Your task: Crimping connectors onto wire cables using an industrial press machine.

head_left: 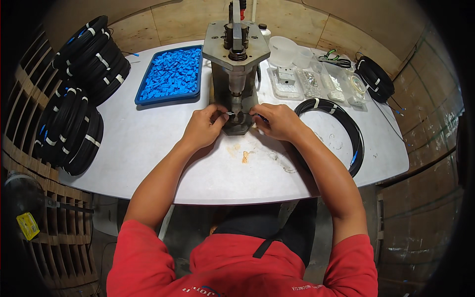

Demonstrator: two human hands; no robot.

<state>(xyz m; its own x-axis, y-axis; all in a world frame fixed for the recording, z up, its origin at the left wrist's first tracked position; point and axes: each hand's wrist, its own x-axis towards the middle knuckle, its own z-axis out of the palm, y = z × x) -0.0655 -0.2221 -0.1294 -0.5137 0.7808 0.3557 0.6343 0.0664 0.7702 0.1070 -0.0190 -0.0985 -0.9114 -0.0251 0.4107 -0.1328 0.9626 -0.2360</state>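
Fingers [220, 120] flank the press [236, 81], blue tray [168, 99] left, black coil [352, 129] right.

The lever [237, 34] of a metal press [237, 79] leaves the frame; at its foot, a piece [230, 114] in the left hand [204, 127] appears too small to identify; to its right, a forearm [332, 168] partly hides a cable coil [357, 141].

Here we go, I've got both hands in close, fingertips [224, 118] facing!
From my distant seat I see the left forearm [163, 173] slanting up and inward, the left hand [204, 126] knuckles uppermost, thumb and forefinger pinched; opposite, the right forearm [326, 171] angles in from its own side, the right hand [278, 121] back upward, fingers curled toward the thumb. Both forearms bare, elbows spread wide!
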